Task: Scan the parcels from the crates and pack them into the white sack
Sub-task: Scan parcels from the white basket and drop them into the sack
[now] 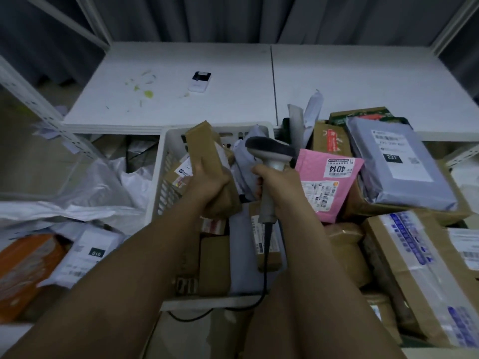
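We've got a brown cardboard parcel [204, 161] up over the white crate [166, 161], its long axis running near-upright and leaning away from us, top end toward the table [181, 81], left hand [207, 182] wrapped round its lower half, likely to turn a label toward the scanner [269, 156]. Just right of the parcel, our right hand [274, 182] grips the scanner's handle, head aimed left at it, ready for a read, we'd judge. Left of the crate the white sack [85, 200] lies open, waiting; right of it, a pink mailer [329, 185] tops more parcels.
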Available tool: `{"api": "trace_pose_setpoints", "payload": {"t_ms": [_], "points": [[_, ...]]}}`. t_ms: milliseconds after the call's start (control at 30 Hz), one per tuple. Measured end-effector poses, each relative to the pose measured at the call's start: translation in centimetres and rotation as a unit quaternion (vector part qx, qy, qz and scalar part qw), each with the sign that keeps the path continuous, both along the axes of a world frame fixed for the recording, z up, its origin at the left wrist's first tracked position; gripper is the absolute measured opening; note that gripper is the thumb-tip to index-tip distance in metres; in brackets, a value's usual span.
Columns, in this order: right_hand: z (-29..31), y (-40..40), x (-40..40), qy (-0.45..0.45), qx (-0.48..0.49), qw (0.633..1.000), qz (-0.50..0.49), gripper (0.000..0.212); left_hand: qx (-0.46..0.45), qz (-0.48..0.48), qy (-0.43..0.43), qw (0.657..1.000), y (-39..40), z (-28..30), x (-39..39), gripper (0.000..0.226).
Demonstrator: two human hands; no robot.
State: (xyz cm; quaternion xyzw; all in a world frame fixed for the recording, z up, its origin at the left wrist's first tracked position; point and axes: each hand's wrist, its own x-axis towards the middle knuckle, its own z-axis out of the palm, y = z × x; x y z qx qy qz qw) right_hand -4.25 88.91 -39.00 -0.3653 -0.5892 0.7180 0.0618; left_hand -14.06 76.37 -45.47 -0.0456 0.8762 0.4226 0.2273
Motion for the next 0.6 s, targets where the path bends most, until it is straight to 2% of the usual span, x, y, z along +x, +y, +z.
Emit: {"api": "trace_pose_setpoints", "payload": {"t_ms": [100,167,267,400,600], "points": [[0.7,-1.1,0.2,0.027,0.014,0.999,0.041,0.021,0.098,0.027,0.023,0.995,-4.8,1.8,0.1,0.084],[1.3,-2.1,0.6,0.035,0.028,0.996,0.073,0.019,0.152,0.024,-0.001,0.988,-7.9,3.2,1.1,0.081],[1.9,-4.1,1.4,0.042,0.010,0.993,0.108,0.012,0.192,0.006,-0.030,0.981,-12.4,5.3,3.4,0.072],[2.1,-8.0,3.2,0.014,-0.016,0.994,0.106,0.008,0.235,0.018,-0.054,0.970,-17.9,6.7,7.2,0.049],[-0.5,-16.3,7.6,0.011,-0.044,0.990,0.133,0.031,0.286,0.036,-0.104,0.952,-24.3,6.0,13.5,0.040]]}}
